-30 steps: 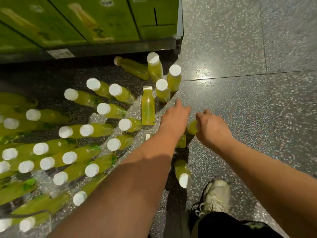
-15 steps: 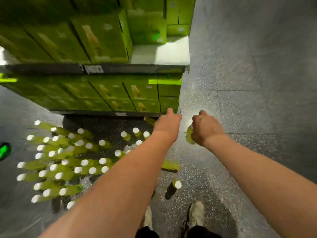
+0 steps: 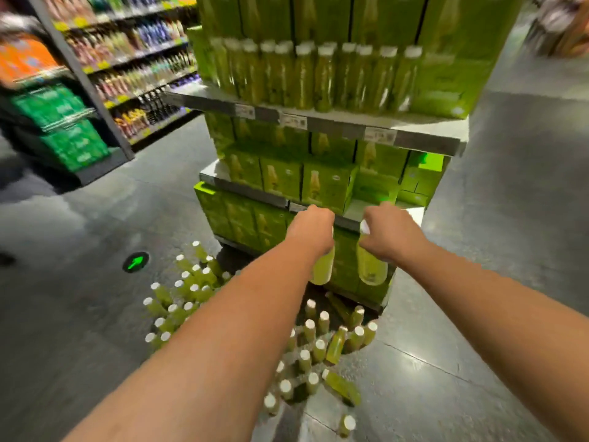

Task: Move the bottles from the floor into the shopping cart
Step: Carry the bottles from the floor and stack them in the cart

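Head-camera view down two bare forearms stretched forward in a shop aisle.

The left hand (image 3: 310, 232) is curled round the top of a green juice bottle. This left-hand bottle (image 3: 323, 269) hangs upright, its body below the fingers. The right hand (image 3: 390, 236) grasps the right-hand bottle (image 3: 371, 271) the same way. Its white cap shows at the inner edge of the fingers and its body hangs below them. The two held bottles are near each other but apart.

Well beneath the fingers, the floor bottles (image 3: 318, 346) crowd the dark speckled floor (image 3: 446, 393). Some stand and some lie on their sides. They spread between the forearms and out to the left of the left forearm.

Beyond the fingertips rises a display stand (image 3: 424, 143) packed with green cartons (image 3: 328, 183). High above the fingers, a row of shelf bottles (image 3: 322, 78) stands upright.

Left of the left hand and lower, a lit green arrow (image 3: 136, 261) glows in the floor. Farther left are blurred aisle shelves (image 3: 143, 59).
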Motion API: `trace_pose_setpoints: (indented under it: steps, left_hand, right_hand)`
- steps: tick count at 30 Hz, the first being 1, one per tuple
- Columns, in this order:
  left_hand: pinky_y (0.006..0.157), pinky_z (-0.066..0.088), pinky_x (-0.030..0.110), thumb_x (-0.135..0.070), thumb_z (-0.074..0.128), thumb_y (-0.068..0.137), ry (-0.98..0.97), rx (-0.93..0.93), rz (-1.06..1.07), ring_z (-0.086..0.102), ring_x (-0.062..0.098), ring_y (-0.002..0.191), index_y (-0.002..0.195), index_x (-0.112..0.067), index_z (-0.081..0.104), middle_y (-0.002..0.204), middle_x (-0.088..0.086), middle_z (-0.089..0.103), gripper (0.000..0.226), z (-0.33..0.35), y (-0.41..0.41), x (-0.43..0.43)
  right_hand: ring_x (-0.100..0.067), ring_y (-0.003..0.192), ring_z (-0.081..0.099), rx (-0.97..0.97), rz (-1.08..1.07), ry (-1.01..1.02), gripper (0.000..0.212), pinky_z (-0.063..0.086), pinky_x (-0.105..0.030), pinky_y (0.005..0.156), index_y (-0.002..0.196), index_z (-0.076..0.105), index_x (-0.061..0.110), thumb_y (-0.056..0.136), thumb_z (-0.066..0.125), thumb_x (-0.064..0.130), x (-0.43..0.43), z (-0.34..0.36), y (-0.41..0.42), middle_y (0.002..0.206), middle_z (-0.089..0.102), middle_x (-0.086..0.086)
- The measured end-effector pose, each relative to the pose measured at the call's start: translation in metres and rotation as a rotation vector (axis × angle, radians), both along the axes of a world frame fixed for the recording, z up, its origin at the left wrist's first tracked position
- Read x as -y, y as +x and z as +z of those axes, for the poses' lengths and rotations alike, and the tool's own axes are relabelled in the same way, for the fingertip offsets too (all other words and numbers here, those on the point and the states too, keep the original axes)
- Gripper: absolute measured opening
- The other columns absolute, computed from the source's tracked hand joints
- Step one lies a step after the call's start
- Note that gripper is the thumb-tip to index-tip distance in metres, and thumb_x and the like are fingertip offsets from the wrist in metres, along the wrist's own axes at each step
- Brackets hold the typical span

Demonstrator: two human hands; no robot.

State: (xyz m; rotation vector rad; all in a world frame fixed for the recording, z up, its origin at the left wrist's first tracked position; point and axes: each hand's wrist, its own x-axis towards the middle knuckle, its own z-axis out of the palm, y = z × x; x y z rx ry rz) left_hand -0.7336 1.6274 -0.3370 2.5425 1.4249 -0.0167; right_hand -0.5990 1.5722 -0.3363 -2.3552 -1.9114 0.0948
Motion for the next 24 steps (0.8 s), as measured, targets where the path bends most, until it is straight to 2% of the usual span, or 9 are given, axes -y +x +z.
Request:
trace_pose_setpoints:
  steps: [4, 6, 8, 13, 17, 20, 24]
  left_hand:
    - [0.083, 0.050, 0.039, -0.011, 0.065, 0.084, 0.020, 0.042, 0.149, 0.057, 0.033, 0.108, 0.118, -0.012, 0.058, 0.116, 0.013, 0.056, 0.035, 0.040, -0.074, -0.012]
    - [0.079, 0.048, 0.037, -0.012, 0.068, 0.082, 0.014, 0.066, 0.221, 0.056, 0.033, 0.108, 0.117, -0.012, 0.057, 0.116, 0.013, 0.056, 0.036, 0.056, -0.119, -0.018]
    - [0.076, 0.046, 0.037, -0.013, 0.070, 0.081, -0.005, 0.088, 0.291, 0.056, 0.033, 0.107, 0.116, -0.013, 0.055, 0.115, 0.013, 0.057, 0.039, 0.066, -0.168, -0.023]
    - [0.080, 0.048, 0.036, -0.012, 0.070, 0.080, -0.011, 0.071, 0.436, 0.058, 0.032, 0.108, 0.113, -0.013, 0.059, 0.116, 0.013, 0.060, 0.035, 0.086, -0.309, -0.036]
    - [0.086, 0.047, 0.037, -0.013, 0.070, 0.080, 0.045, 0.024, 0.514, 0.057, 0.033, 0.112, 0.116, -0.012, 0.060, 0.120, 0.015, 0.060, 0.038, 0.095, -0.423, -0.052]
    - [0.088, 0.047, 0.037, -0.011, 0.071, 0.079, 0.073, 0.012, 0.585, 0.057, 0.033, 0.113, 0.120, -0.014, 0.060, 0.121, 0.015, 0.060, 0.043, 0.096, -0.501, -0.070]
    - [0.091, 0.046, 0.038, -0.010, 0.071, 0.078, 0.079, 0.000, 0.691, 0.056, 0.034, 0.114, 0.120, -0.014, 0.060, 0.122, 0.017, 0.057, 0.044, 0.096, -0.593, -0.097]
  right_hand:
    - [-0.033, 0.093, 0.057, -0.023, 0.116, 0.025, 0.009, 0.039, -0.031, 0.065, 0.085, 0.048, 0.016, 0.084, 0.057, 0.015, -0.028, 0.039, -0.071, 0.101, 0.057, -0.012]
    - [-0.032, 0.092, 0.058, -0.047, 0.168, 0.058, 0.005, 0.041, -0.031, 0.064, 0.088, 0.052, 0.014, 0.086, 0.056, 0.015, -0.044, 0.050, -0.116, 0.100, 0.059, -0.011]
    - [-0.032, 0.092, 0.060, -0.065, 0.221, 0.076, 0.010, 0.045, -0.032, 0.065, 0.095, 0.059, 0.012, 0.087, 0.053, 0.016, -0.061, 0.057, -0.166, 0.100, 0.061, -0.012]
    - [-0.038, 0.100, 0.059, -0.086, 0.399, 0.132, 0.019, 0.049, -0.036, 0.077, 0.098, 0.063, 0.008, 0.088, 0.050, 0.018, -0.103, 0.069, -0.312, 0.105, 0.064, -0.018]
    - [-0.034, 0.100, 0.062, -0.163, 0.491, 0.141, 0.024, 0.050, -0.034, 0.078, 0.101, 0.066, 0.014, 0.079, 0.063, 0.023, -0.134, 0.073, -0.428, 0.104, 0.067, -0.014]
    - [-0.035, 0.099, 0.061, -0.226, 0.563, 0.131, 0.024, 0.049, -0.035, 0.077, 0.102, 0.065, 0.013, 0.079, 0.063, 0.020, -0.155, 0.076, -0.506, 0.105, 0.066, -0.015]
    - [-0.034, 0.100, 0.059, -0.196, 0.671, 0.117, 0.025, 0.050, -0.035, 0.079, 0.103, 0.064, 0.007, 0.079, 0.062, 0.012, -0.190, 0.081, -0.597, 0.105, 0.065, -0.018]
